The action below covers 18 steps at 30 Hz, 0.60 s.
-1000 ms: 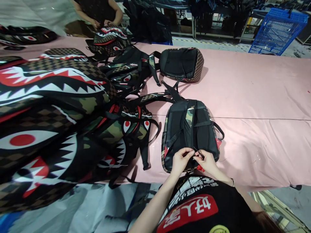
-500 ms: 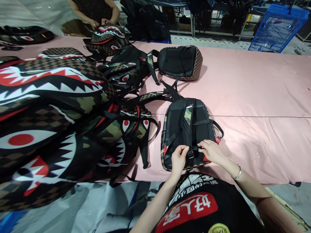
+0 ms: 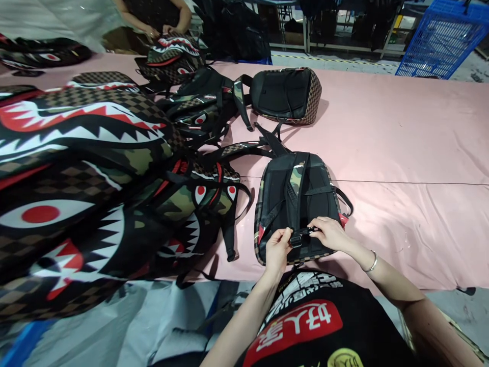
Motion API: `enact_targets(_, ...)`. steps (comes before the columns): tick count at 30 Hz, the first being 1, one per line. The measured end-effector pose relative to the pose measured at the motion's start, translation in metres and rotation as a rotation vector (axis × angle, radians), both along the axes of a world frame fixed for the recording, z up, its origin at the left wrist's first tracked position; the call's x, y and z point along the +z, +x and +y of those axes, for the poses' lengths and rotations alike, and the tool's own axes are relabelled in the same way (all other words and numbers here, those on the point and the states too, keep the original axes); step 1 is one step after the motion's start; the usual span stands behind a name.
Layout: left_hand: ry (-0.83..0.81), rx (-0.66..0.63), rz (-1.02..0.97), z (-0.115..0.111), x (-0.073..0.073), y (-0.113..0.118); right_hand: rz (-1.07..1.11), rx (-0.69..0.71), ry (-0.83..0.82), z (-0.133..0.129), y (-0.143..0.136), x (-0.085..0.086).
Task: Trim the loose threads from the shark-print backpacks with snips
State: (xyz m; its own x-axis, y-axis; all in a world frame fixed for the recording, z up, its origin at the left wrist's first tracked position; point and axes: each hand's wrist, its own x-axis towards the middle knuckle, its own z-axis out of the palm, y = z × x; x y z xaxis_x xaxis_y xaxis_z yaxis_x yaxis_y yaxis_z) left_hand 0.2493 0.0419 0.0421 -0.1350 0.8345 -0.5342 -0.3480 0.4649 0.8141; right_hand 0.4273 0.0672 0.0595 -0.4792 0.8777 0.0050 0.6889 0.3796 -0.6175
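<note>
A black backpack with checkered edges lies back side up on the table in front of me, its bottom end toward my body. Over its lower part, my left hand pinches a strap at a black buckle. My right hand is closed on the black strap just right of that buckle. Camouflage and black shoulder straps run down the backpack's middle. The fingertips partly cover the strap ends.
Shark-face backpacks are piled along the left of the pink-covered table. Another backpack lies beyond mine. Across the table, a person's hands rest at a shark-face bag. A blue crate stands at the far right.
Both hands keep hold of the strap. My left hand has shifted slightly left, and the buckle now shows more clearly between the hands. The view has tilted a little.
</note>
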Motion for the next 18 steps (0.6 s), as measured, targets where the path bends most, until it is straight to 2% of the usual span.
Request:
enact_targets(6,-0.05,0.034,-0.111,-0.001,0.005,0.005,-0.088,0.092,0.065,0.007,-0.01,0.006)
enact_targets(10,-0.058,0.067,-0.159,0.0,0.006,0.005,-0.114,0.088,0.113,0.007,-0.015,0.009)
enact_targets(14,-0.104,0.102,-0.237,0.003,0.008,-0.005,0.133,-0.079,0.002,0.004,-0.008,0.001)
enact_targets(18,-0.101,0.083,-0.333,-0.001,0.011,-0.012,0.473,-0.303,-0.195,0.003,0.001,-0.021)
